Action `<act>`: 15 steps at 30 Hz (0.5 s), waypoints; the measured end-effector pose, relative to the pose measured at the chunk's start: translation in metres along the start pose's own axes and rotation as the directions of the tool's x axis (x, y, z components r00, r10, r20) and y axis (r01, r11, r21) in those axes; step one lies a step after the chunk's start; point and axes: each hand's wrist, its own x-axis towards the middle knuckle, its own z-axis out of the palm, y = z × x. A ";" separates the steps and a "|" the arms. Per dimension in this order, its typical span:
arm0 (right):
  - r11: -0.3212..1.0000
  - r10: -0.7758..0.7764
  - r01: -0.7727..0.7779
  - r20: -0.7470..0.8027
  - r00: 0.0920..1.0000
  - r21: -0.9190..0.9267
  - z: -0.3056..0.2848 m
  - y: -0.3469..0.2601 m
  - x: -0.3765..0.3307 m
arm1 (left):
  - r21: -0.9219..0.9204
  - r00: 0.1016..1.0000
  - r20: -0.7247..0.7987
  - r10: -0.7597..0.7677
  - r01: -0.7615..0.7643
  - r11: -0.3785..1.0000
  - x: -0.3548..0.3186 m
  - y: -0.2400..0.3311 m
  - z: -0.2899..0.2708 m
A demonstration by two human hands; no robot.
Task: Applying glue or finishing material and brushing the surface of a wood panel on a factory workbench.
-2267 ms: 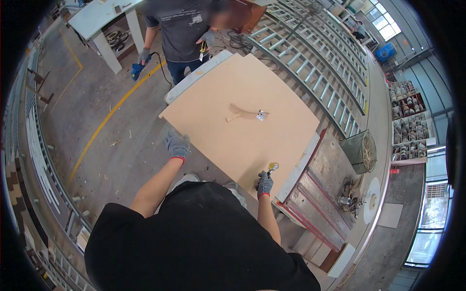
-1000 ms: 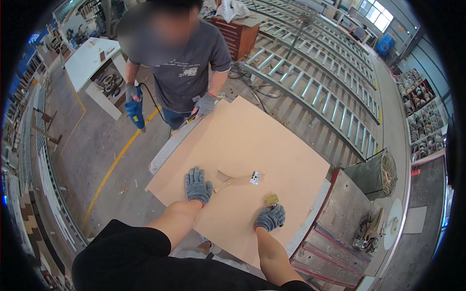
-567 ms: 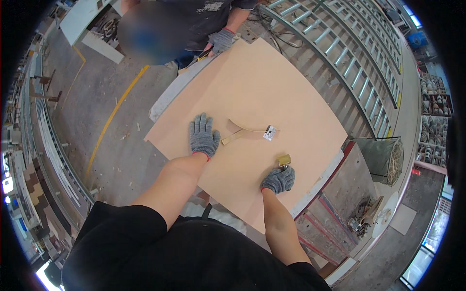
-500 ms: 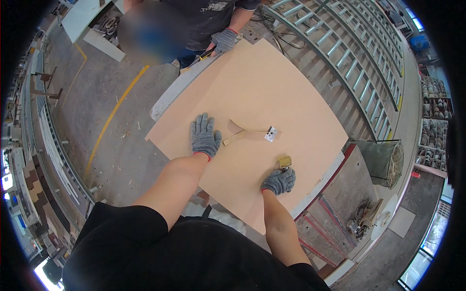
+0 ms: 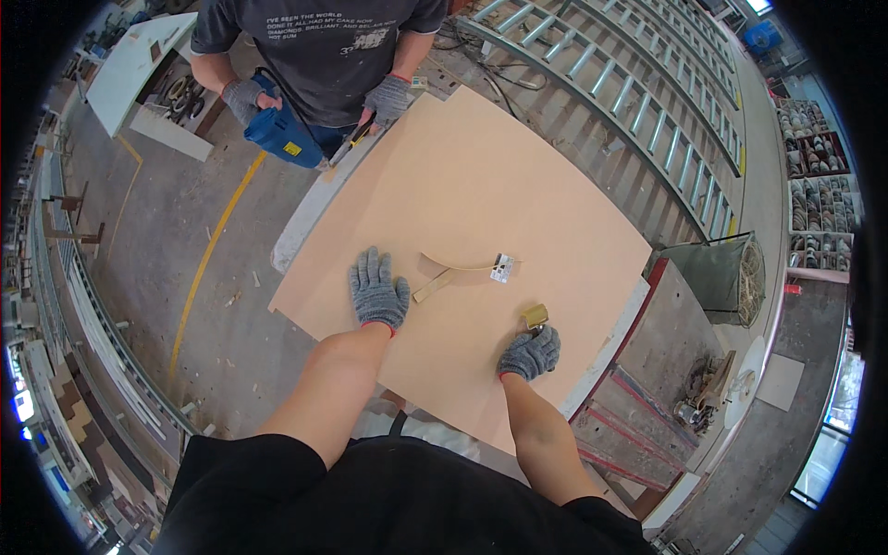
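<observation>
Left hand has come flat onto the board; the right hand (nearer) grips the roller, its head crosswise just ahead.

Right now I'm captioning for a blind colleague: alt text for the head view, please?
A person's grey-gloved left hand rests flat on a broad tan board; the grey-gloved right hand holds a yellow roller-like tool. Two thin tan strips lie nearby; opposite, a co-worker holds a blue power tool.

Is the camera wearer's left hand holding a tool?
No, the gloved left hand lies palm-down on the tan board, while the right hand grips a small roller with a yellow head.
</observation>
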 end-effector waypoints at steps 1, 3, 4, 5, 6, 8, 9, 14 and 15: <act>1.000 -0.008 0.008 0.010 1.000 0.002 -0.001 0.002 -0.001 | 0.006 1.000 0.004 -0.011 0.011 1.000 -0.002 0.000 0.000; 0.997 0.051 -0.052 0.026 0.998 0.050 -0.004 -0.002 0.002 | -0.028 1.000 0.030 -0.008 0.009 1.000 0.003 0.002 -0.003; 0.999 0.034 -0.032 -0.041 0.999 0.038 -0.007 -0.002 0.003 | -0.017 0.999 0.026 -0.025 0.026 1.000 0.005 0.003 -0.002; 0.999 0.025 -0.024 -0.032 0.999 0.041 -0.007 0.000 0.002 | -0.027 1.000 0.012 -0.002 0.003 1.000 0.005 0.005 -0.001; 0.998 0.013 -0.011 -0.023 1.000 0.058 -0.006 0.002 0.001 | -0.038 1.000 -0.003 0.021 -0.021 0.999 0.003 0.004 -0.001; 0.998 0.016 -0.014 -0.030 0.999 0.065 -0.008 0.001 -0.001 | -0.028 1.000 0.018 0.004 -0.004 1.000 0.000 0.001 -0.002; 0.998 0.017 -0.015 -0.027 0.999 0.060 -0.005 0.001 -0.001 | -0.025 0.999 0.036 -0.002 0.003 1.000 0.000 0.001 -0.002; 0.997 -0.033 0.036 -0.048 0.998 0.066 -0.005 -0.002 -0.002 | -0.026 0.999 0.032 0.001 0.000 1.000 0.003 -0.002 -0.004; 0.997 -0.032 0.035 -0.050 0.998 0.062 -0.001 0.001 -0.003 | -0.037 1.000 0.025 0.009 -0.008 0.999 0.003 -0.002 -0.004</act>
